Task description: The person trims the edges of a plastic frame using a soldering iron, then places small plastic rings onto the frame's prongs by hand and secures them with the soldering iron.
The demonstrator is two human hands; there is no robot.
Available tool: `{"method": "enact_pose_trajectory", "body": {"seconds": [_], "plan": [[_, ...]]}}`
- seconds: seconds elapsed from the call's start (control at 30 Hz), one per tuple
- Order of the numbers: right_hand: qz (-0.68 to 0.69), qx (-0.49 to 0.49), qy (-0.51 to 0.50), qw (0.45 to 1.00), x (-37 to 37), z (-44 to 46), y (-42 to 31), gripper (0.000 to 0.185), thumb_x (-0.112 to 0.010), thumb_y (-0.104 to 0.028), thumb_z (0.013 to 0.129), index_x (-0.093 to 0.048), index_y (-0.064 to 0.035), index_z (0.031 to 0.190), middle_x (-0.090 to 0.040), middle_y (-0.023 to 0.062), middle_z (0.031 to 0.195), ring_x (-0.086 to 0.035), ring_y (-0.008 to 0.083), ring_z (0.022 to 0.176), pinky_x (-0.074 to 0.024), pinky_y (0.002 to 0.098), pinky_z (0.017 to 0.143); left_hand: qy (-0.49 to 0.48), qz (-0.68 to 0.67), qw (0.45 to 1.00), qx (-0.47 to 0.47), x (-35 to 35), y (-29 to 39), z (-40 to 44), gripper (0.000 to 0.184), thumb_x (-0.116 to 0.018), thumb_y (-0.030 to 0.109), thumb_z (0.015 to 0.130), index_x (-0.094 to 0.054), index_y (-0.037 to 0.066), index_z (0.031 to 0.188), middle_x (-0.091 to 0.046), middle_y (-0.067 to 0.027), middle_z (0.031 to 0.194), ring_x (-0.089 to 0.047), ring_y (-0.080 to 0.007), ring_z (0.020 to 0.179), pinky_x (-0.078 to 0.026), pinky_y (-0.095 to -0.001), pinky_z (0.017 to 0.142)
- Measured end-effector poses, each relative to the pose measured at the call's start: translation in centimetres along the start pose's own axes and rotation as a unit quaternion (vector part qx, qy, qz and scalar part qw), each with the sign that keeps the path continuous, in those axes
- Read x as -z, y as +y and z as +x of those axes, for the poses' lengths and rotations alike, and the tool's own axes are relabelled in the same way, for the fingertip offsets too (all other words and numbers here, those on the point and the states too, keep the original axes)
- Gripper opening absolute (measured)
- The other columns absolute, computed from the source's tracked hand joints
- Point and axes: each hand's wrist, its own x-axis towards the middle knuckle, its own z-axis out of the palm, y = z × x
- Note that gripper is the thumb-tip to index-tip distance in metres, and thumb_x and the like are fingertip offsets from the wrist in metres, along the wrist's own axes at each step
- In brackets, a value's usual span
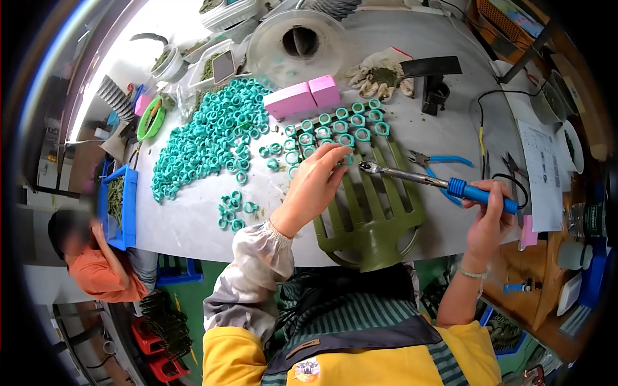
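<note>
My left hand (315, 186) is closed, its fingertips pinching a small teal ring (348, 159) over a green pronged rack (370, 237). Rows of teal rings (363, 134) sit along the far part of the rack's prongs. In my right hand (489, 215) is a corded soldering iron (476, 192) with a blue handle and long metal shaft. Its broad tip points left over the prongs, a little to the right of the held ring. Left of the rack lies a large heap of loose teal rings (209, 138), with a smaller cluster (229, 211) nearer me.
Two pink blocks (301, 96) stand behind the rack. Blue-handled pliers (444, 161) lie to the right, near a printed sheet (539, 174). A soiled glove (383, 72) and a clear round cover (296, 48) are farther back. At left, another person (106, 264) sits beside a blue tray (131, 206).
</note>
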Motion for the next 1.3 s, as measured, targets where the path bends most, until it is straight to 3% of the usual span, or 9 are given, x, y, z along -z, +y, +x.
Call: {"method": "enact_pose_trajectory", "body": {"seconds": [0.23, 0.6, 0.7, 0.73, 0.83, 0.93, 1.1, 1.2, 1.3], "plan": [[0.036, 0.000, -0.010, 0.999, -0.7, 0.1, 1.2, 0.026, -0.056, -0.014, 0.098, -0.064, 0.0064, 0.084, -0.068, 0.0111, 0.085, -0.064, 0.0164, 0.059, -0.0544, 0.0276, 0.056, 0.032, 0.111, 0.990, -0.081, -1.8, -0.9, 1.2, 0.031, -0.067, 0.002, 0.086, -0.067, 0.004, 0.116, -0.064, -0.0110, 0.120, -0.057, -0.0313, 0.111, -0.047, -0.0397, 0.095], [0.016, 0.044, -0.039, 0.998, 0.9, 0.9, 0.7, 0.027, -0.054, -0.015, 0.099, -0.062, 0.0016, 0.080, -0.065, 0.0098, 0.080, -0.056, 0.0133, 0.053, -0.0475, 0.0245, 0.051, 0.015, 0.088, 0.991, -0.095, -1.9, -1.8, 1.5, 0.033, -0.069, 0.001, 0.083, -0.066, 0.004, 0.117, -0.064, -0.0128, 0.117, -0.057, -0.0337, 0.109, -0.047, -0.0410, 0.094], [0.024, 0.048, -0.021, 0.998, 0.9, 1.1, 0.1, 0.027, -0.056, -0.017, 0.096, -0.060, 0.0019, 0.076, -0.062, 0.0100, 0.076, -0.054, 0.0138, 0.050, -0.0418, 0.0216, 0.043, 0.077, 0.039, 0.992, -0.094, 0.7, -2.0, 1.3, 0.030, -0.068, 0.001, 0.087, -0.064, 0.003, 0.117, -0.062, -0.0108, 0.112, -0.060, -0.0276, 0.104, -0.049, -0.0361, 0.090], [0.030, 0.040, -0.010, 0.999, 1.0, 1.0, 0.1, 0.027, -0.057, -0.017, 0.095, -0.060, 0.0018, 0.076, -0.062, 0.0102, 0.076, -0.054, 0.0142, 0.051, -0.0415, 0.0217, 0.042, 0.105, -0.005, 0.994, -0.010, 2.4, -3.2, 0.7, 0.024, -0.067, 0.001, 0.089, -0.064, 0.003, 0.112, -0.062, -0.0096, 0.108, -0.062, -0.0215, 0.098, -0.051, -0.0316, 0.084], [0.038, 0.026, 0.008, 0.999, 1.3, 0.8, 0.0, 0.026, -0.057, -0.017, 0.095, -0.059, 0.0010, 0.076, -0.061, 0.0103, 0.076, -0.056, 0.0156, 0.052, -0.0415, 0.0226, 0.039, 0.239, 0.156, 0.952, 0.107, 8.0, -9.0, -2.8, 0.011, -0.067, 0.009, 0.089, -0.063, 0.002, 0.097, -0.065, -0.0121, 0.083, -0.065, -0.0284, 0.077, -0.052, -0.0383, 0.071], [0.037, 0.023, 0.007, 0.999, 1.0, 0.4, 0.1, 0.026, -0.057, -0.017, 0.095, -0.059, 0.0007, 0.076, -0.061, 0.0100, 0.076, -0.055, 0.0153, 0.052, -0.0415, 0.0225, 0.040, 0.189, 0.371, 0.883, 0.214, 10.1, -12.9, -7.7, 0.037, -0.077, 0.029, 0.083, -0.057, 0.004, 0.101, -0.064, -0.0167, 0.094, -0.059, -0.0354, 0.086, -0.046, -0.0439, 0.080], [0.027, 0.020, -0.002, 0.999, 0.9, 0.2, -0.2, 0.027, -0.057, -0.018, 0.096, -0.060, 0.0003, 0.077, -0.062, 0.0093, 0.077, -0.055, 0.0147, 0.053, -0.0420, 0.0223, 0.042, 0.207, 0.249, 0.924, 0.205, 9.0, -14.7, -9.8, 0.028, -0.075, 0.015, 0.084, -0.064, 0.000, 0.105, -0.063, -0.0157, 0.098, -0.063, -0.0307, 0.082, -0.051, -0.0396, 0.073], [0.024, 0.016, 0.009, 1.000, 1.1, 0.1, -0.9, 0.029, -0.056, -0.020, 0.097, -0.060, 0.0005, 0.077, -0.063, 0.0095, 0.078, -0.055, 0.0142, 0.053, -0.0437, 0.0229, 0.046, 0.219, 0.109, 0.951, 0.188, 9.4, -10.2, -7.8, 0.029, -0.071, 0.003, 0.087, -0.068, 0.003, 0.116, -0.062, -0.0116, 0.107, -0.067, -0.0189, 0.081, -0.057, -0.0295, 0.071], [0.012, 0.024, 0.019, 0.999, 1.5, 0.2, -1.4, 0.029, -0.056, -0.020, 0.097, -0.062, 0.0011, 0.079, -0.064, 0.0099, 0.080, -0.055, 0.0140, 0.052, -0.0452, 0.0235, 0.049, 0.156, -0.018, 0.981, 0.109, 7.6, -4.5, -4.6, 0.032, -0.067, -0.002, 0.089, -0.067, 0.004, 0.120, -0.057, -0.0104, 0.114, -0.065, -0.0171, 0.088, -0.057, -0.0281, 0.075]]}}
